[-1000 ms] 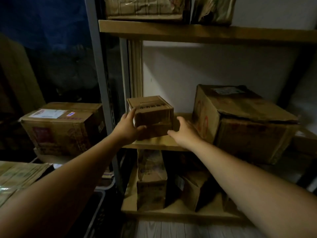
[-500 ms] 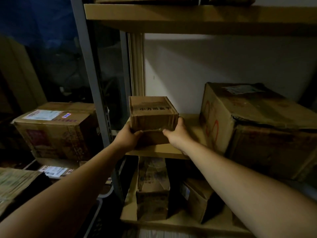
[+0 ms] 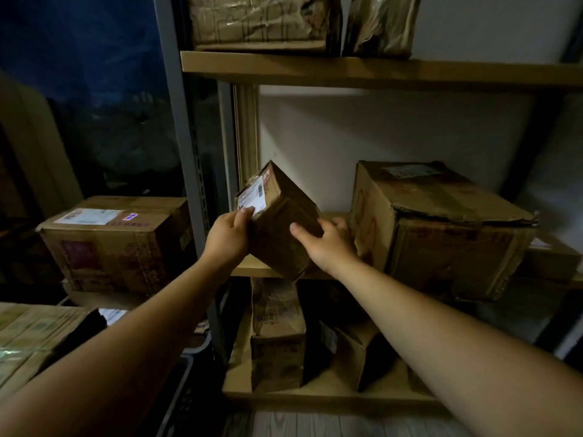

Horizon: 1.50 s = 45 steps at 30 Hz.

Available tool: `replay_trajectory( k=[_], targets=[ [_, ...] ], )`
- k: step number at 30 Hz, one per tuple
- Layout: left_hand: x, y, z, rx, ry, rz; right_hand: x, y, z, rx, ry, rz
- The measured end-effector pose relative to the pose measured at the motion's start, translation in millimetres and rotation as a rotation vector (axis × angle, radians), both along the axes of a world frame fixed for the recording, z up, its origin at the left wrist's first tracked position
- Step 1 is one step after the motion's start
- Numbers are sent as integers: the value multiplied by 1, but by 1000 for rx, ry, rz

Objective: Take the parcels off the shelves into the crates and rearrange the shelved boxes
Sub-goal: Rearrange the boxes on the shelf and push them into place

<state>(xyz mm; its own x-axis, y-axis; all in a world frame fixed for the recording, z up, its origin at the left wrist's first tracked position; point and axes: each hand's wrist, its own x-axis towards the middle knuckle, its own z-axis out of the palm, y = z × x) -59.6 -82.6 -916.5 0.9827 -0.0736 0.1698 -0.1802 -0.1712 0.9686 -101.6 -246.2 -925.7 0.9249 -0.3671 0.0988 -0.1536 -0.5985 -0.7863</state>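
A small brown cardboard box (image 3: 280, 212) with a white shipping label is tilted on one corner, lifted at the front of the middle shelf (image 3: 249, 270). My left hand (image 3: 228, 236) grips its left side near the label. My right hand (image 3: 328, 242) holds its right face. A large dented cardboard box (image 3: 441, 228) stands on the same shelf just to the right, close to my right hand.
Two worn parcels (image 3: 262, 23) sit on the top shelf. Cartons (image 3: 277, 335) stand on the bottom shelf. Left of the grey upright (image 3: 179, 152) a labelled carton (image 3: 116, 244) rests on a stack, above a dark crate (image 3: 179, 389). Flat packets (image 3: 28, 339) lie at far left.
The small box has been lifted and rotated so its labelled side faces up-left. Both hands shifted their hold on it; the view tilted upward, revealing the top-shelf parcels.
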Motion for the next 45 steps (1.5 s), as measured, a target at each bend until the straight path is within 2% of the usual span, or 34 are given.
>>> replay_trajectory(
  k=[4, 7, 11, 15, 20, 29, 33, 36, 40, 45],
  targets=[
    [-7, 5, 4, 90, -65, 43, -13, 12, 16, 143, -26, 61],
    [-15, 7, 6, 78, 47, 75, -20, 11, 22, 253, -22, 50],
    [-28, 2, 5, 36, 143, -105, -24, 9, 12, 291, -37, 32],
    [-33, 4, -3, -62, 179, -203, -32, 5, -1, 358, -31, -5],
    [-43, 11, -16, -79, 228, -289, -44, 2, -21, 414, -42, 3],
    [-57, 24, -44, -109, 196, -339, -70, 14, -53, 409, -45, 0],
    [-57, 22, -41, -104, 157, -308, -71, 13, -47, 344, -131, 4],
    [-52, 12, -24, -107, 66, -238, -66, 15, -27, 425, -187, 20],
    [-31, -6, -9, -49, -82, -172, -42, 13, -6, 424, -236, -4],
    [4, -19, -1, 10, -35, -267, -5, 4, 2, 342, -94, -12]
  ],
)
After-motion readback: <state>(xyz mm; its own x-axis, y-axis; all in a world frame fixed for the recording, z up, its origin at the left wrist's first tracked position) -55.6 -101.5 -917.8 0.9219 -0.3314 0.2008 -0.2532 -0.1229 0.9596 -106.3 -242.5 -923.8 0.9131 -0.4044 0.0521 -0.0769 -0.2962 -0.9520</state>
